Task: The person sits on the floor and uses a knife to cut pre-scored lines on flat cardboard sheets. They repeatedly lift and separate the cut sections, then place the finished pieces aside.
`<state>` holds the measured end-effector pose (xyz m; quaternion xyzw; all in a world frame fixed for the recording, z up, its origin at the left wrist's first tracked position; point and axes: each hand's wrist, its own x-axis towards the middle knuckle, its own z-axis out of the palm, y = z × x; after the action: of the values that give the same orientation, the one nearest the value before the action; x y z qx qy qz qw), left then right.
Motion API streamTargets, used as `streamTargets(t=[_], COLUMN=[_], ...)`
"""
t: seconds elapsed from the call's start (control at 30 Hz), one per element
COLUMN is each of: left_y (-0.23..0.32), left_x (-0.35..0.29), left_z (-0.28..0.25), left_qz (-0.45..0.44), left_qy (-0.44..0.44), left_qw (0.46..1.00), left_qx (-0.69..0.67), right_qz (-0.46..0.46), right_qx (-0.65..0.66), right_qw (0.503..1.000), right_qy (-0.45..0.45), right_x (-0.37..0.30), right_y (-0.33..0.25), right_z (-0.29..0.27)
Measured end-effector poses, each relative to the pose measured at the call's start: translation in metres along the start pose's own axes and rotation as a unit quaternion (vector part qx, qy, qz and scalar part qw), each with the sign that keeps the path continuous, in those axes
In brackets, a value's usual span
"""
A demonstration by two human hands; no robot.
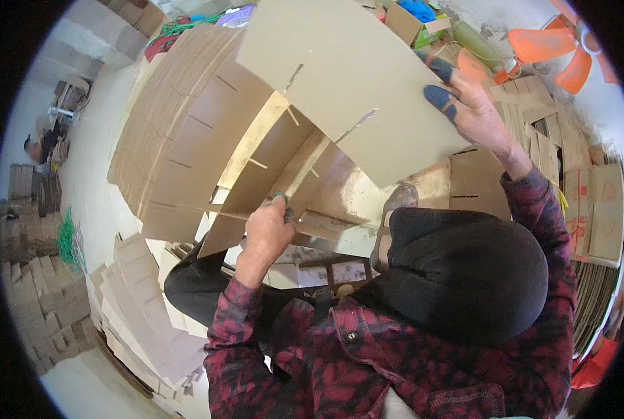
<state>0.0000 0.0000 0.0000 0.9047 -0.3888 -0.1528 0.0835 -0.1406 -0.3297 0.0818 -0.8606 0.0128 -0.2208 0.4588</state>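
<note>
Pinching the cardboard partition [277,150] at its near corner, the left hand [268,230] apparently steadies it for slotting; beyond, the right hand [476,108] grips a slit sheet [368,77] over the partition, probably needing alignment next. Stacked sheets [165,119] stand left of the partition.

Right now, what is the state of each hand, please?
Left hand: closed, holding the slotted cardboard partition.
Right hand: closed, holding a cardboard sheet by its edge.

A long-sleeved, red-and-black patterned shirt [294,366] set with a round metallic button [351,336] is worn, along with black trousers [458,272] and dark finger covers [439,99].
</note>
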Motion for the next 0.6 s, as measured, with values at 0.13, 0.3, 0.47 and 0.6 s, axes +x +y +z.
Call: streamTargets(t=[0.13,0.3,0.47,0.6], left_y=[0.003,0.002,0.001,0.000], left_x=[0.000,-0.005,-0.004,-0.006], left_z=[0.004,0.007,0.007,0.009], left_qz=[0.011,0.025,0.018,0.023], left_qy=[0.028,0.045,0.028,0.039], left_qw=[0.999,0.998,0.999,0.997], left_qx=[-0.017,-0.039,-0.042,-0.061], right_qz=[-0.054,-0.078,-0.105,-0.093], right_qx=[-0.140,-0.156,-0.146,-0.171], right_qw=[0.986,0.974,0.972,0.960], right_qy=[-0.072,-0.145,-0.151,-0.200], right_x=[0.026,0.049,0.063,0.073], right_y=[-0.029,-0.064,-0.061,-0.078], right_z=[0.016,0.032,0.047,0.055])
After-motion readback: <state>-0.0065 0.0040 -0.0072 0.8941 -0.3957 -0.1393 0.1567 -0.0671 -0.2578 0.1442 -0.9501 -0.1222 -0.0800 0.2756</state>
